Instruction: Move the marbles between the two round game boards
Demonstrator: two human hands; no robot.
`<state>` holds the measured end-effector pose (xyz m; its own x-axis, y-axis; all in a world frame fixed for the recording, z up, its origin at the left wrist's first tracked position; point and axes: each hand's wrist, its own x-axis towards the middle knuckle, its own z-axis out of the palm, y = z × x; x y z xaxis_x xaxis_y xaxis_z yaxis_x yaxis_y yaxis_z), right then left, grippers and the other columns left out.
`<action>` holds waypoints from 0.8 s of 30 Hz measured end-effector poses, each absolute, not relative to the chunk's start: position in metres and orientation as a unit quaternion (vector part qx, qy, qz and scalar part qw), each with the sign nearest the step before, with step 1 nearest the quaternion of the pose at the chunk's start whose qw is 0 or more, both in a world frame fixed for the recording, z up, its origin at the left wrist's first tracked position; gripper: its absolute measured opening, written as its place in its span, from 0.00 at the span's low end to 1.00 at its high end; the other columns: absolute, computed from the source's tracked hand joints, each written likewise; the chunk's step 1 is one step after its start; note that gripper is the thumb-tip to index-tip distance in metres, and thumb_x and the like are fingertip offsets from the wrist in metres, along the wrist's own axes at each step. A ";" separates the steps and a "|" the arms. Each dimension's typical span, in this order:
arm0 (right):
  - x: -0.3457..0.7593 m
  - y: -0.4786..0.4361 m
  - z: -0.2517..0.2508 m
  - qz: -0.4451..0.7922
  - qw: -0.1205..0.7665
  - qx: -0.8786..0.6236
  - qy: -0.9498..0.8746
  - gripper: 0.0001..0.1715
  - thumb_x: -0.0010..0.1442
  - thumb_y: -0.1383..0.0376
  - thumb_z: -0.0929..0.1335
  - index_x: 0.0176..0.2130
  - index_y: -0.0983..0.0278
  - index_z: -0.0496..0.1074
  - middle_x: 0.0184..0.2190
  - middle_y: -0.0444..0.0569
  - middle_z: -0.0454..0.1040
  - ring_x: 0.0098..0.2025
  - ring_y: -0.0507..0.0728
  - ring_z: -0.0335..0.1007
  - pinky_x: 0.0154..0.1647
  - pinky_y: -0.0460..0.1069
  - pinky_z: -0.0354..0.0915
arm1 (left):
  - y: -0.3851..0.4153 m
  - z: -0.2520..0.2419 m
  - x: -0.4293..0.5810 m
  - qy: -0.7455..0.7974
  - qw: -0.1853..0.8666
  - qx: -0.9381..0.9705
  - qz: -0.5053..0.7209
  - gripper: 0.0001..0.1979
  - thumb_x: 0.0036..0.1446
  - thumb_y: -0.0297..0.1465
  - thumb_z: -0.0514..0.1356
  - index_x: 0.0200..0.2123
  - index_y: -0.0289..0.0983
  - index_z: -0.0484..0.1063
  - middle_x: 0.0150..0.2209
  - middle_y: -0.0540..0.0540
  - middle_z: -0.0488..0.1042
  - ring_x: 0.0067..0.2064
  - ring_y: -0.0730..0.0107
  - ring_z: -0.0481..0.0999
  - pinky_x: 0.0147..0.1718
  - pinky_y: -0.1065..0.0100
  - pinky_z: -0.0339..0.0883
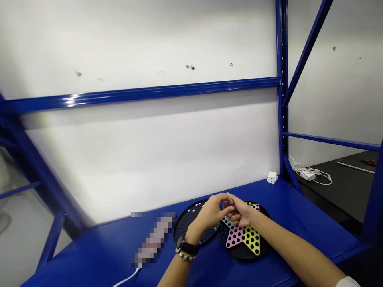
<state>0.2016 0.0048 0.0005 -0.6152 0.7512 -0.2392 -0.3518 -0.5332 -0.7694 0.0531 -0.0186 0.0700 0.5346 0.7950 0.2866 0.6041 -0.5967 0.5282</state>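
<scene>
My left hand [209,214] and my right hand [241,213] meet above a round black Chinese checkers board [248,239] with pink, yellow and green star points. Both hands have their fingers curled together around a small dark object [225,205] that I cannot make out. A second round black perforated tray [188,221] lies just left of the board, partly under my left hand. A dark watch and a bead bracelet [186,248] sit on my left wrist.
Everything rests on a blue metal shelf [299,215] with blue uprights and a crossbar against a white wall. A white charger plug [272,177] sits at the back. A blurred patch [154,239] with a white cable lies left. A black table [344,187] with cables stands right.
</scene>
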 end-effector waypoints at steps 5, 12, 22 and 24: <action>0.209 0.013 -0.001 0.752 0.490 -0.321 -0.301 0.24 0.70 0.56 0.59 0.24 0.62 0.58 0.12 0.34 0.52 0.11 0.45 0.37 0.13 0.44 0.38 | 0.000 0.045 0.037 0.456 0.107 0.839 0.276 0.10 0.61 0.37 0.53 0.37 0.40 0.72 0.39 0.47 0.76 0.39 0.65 0.73 0.42 0.64 0.66; 0.219 0.018 -0.003 0.769 0.473 -0.333 -0.271 0.25 0.71 0.54 0.56 0.27 0.63 0.62 0.14 0.36 0.58 0.11 0.44 0.39 0.14 0.44 0.38 | 0.008 0.014 0.007 0.461 0.144 0.867 0.127 0.10 0.56 0.32 0.55 0.39 0.41 0.75 0.38 0.47 0.77 0.39 0.63 0.75 0.39 0.66 0.66; 0.214 0.014 -0.003 0.809 0.354 -0.325 -0.339 0.26 0.69 0.50 0.57 0.29 0.64 0.65 0.16 0.37 0.61 0.11 0.44 0.38 0.13 0.42 0.37 | 0.005 0.022 0.010 0.464 0.116 0.863 0.165 0.07 0.55 0.32 0.57 0.36 0.40 0.75 0.36 0.47 0.79 0.37 0.63 0.76 0.37 0.65 0.67; 0.212 0.014 -0.004 0.811 0.331 -0.324 -0.357 0.26 0.69 0.49 0.57 0.29 0.63 0.66 0.16 0.37 0.61 0.11 0.44 0.37 0.12 0.42 0.36 | 0.004 0.026 0.016 0.463 0.111 0.846 0.240 0.12 0.60 0.36 0.55 0.41 0.39 0.74 0.39 0.45 0.78 0.38 0.64 0.75 0.39 0.64 0.68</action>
<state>0.2121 0.0136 -0.0041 -0.5710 0.7688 -0.2881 -0.3066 -0.5252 -0.7938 0.0165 0.0040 0.0262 0.4552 0.8371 0.3035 0.7304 -0.5460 0.4104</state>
